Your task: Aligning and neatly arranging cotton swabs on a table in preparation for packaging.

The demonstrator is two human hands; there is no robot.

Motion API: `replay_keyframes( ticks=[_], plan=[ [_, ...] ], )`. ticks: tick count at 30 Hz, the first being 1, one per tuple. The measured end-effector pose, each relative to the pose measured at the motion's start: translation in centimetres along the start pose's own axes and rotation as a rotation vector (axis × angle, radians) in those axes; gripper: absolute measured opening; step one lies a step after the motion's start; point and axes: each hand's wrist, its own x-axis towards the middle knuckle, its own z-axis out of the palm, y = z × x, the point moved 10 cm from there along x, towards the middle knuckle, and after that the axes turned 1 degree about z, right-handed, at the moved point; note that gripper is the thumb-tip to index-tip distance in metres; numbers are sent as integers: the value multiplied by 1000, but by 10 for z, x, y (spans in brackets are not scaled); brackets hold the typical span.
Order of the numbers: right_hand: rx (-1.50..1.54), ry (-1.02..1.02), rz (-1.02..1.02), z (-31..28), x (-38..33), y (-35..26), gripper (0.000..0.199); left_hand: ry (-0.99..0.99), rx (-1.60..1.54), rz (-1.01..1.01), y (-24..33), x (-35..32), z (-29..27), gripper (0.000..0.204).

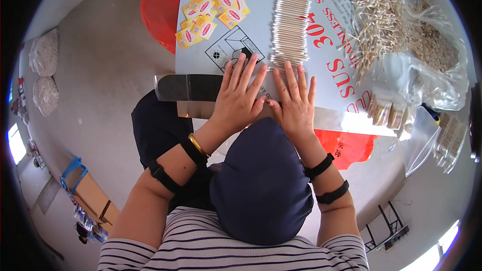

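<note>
Head-worn fisheye view, facing steeply down, close above both hands [237, 98] and tabletop [262, 12]

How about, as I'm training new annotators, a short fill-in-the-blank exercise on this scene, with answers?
1. The left hand and the right hand are both placed palm ____.
2. The loose pile of cotton swabs lies to the ____ of the neat row of cotton swabs.
3. The small packets with red ovals are mainly ____ in colour.
4. The gold-coloured bangle is worn on the person's ____ side.

Missing words: down; right; yellow; left.
</note>
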Motion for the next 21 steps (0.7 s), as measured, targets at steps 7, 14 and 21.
replay_keyframes(
  ticks=[7, 14, 21],
  plan=[
    [12, 32, 22, 1, 0, -1, 72, 7, 6, 7, 2, 0, 3, 73],
    [15, 60, 31, 0, -2, -1, 72, -2, 36, 0, 1, 0, 5, 74],
    [4, 45, 32, 1, -1, -3, 72, 5, 50, -2, 2, -1, 6, 74]
  ],
)
